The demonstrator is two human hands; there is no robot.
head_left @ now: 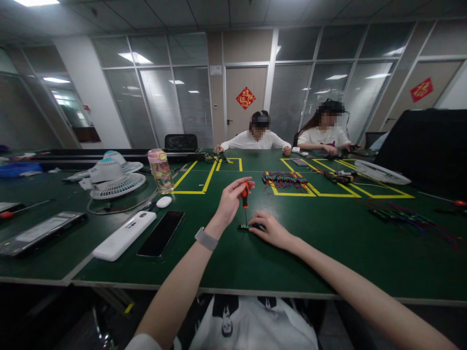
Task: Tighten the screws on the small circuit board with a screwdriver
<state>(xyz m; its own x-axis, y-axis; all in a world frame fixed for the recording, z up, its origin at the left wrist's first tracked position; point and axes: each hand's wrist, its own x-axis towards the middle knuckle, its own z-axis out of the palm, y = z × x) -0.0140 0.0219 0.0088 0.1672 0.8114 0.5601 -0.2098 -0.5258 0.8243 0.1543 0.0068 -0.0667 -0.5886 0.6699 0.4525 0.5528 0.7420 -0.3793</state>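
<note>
My left hand (230, 200) is closed around the orange-and-black handle of a small screwdriver (245, 197), held upright with its tip down on a small green and black part (245, 226) on the green table (328, 243). My right hand (269, 228) lies on the table with its fingers pressed on that part, steadying it. A grey watch band sits on my left wrist.
A black phone (161, 233), a white power bank (124, 235), a white mouse (164, 201), a pink-capped bottle (160, 171) and small fans (116, 183) lie to the left. Bundles of coloured wires (285, 180) lie ahead. Two people sit at the far side.
</note>
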